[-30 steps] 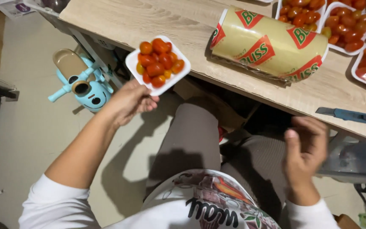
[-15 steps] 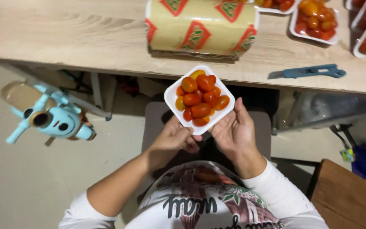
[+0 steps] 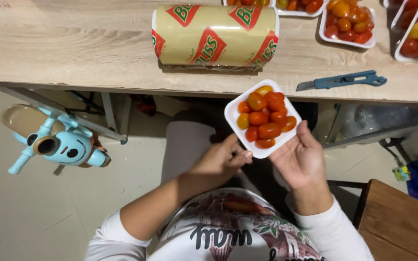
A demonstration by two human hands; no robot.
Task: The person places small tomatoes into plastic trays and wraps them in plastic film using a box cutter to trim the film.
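A small white foam tray [image 3: 233, 112] piled with red and orange cherry tomatoes [image 3: 265, 117] hangs just below the front edge of the wooden table [image 3: 73, 43]. My left hand [image 3: 221, 157] pinches the tray's near left edge with thumb and fingers. My right hand [image 3: 302, 157] cups the tray from underneath on the right, palm up. A big roll of cling film [image 3: 215, 35] in a yellow wrapper with red and green marks lies on the table right behind the tray.
A blue utility knife [image 3: 342, 80] lies on the table to the right. More trays of tomatoes [image 3: 347, 21] sit along the back right edge. A light blue toy-like device [image 3: 56, 142] stands on the floor at left. A wooden stool corner [image 3: 397, 222] is at lower right.
The tray has come from out at my left, held by the left hand alone, to in front of me. My right hand has risen from my lap and now supports it.
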